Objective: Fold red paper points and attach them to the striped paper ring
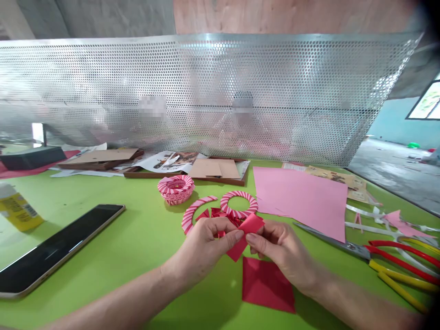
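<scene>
Perforated sheet metal (206, 91) rises behind the lime-green counter (113, 243), screening off the far side, with blurred shapes showing through it. On the counter, a black tablet (58, 247) lies face up at the left, a pink paper sheet (300, 201) lies flat at the right, and long scissors (330, 240) with red and yellow handles sit within easy reach of the right side, blades pointing left. A red paper square (267, 284) lies directly in front of the person, apparently kept close as stock. The left hand (202, 247) and right hand (283, 252) hover just above it, and the fingers of both pinch a folded red paper strip (245, 236) from either side, a grip that seems meant to keep its creases tight. A yellow bottle (17, 208) at the left edge shows a barcode, but no wording is legible. Just past the hands sit a small woven paper bowl (176, 189), a striped pink-and-white paper ring (239, 204), a curved striped paper arc (195, 211), and loose red folded pieces (220, 215).
</scene>
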